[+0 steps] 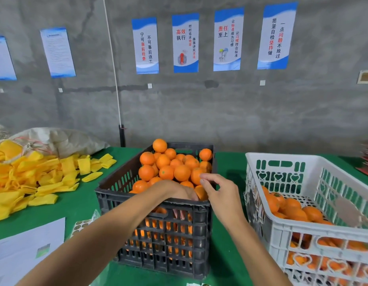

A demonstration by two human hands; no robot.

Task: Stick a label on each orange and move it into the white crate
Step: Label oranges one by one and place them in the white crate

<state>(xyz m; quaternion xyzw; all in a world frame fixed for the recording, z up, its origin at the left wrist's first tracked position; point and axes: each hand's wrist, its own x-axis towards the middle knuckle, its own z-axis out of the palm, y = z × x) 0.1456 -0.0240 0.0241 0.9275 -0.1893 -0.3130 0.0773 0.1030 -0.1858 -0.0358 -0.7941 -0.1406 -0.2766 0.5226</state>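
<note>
Oranges (174,170) heaped in black crate (154,234) on tabletop (80,195); more lying in white crate (311,221) just to the right. Left hand (179,191) reached down inside black crate at near wall, fingers hidden among fruit; grip could not be told. Right hand (222,193) poised over near-right fruit, thumb and fingers pinched together beside one orange, possibly on a label, too small to confirm. Label sheet (82,225) lay left of black crate.

Handling, as judged: fruit firm, round, moderately light, skin dimpled, not slippery, prone to rolling and bruising if dropped. Best taken across widest girth, fingers spread, upper face left bare for label
</note>
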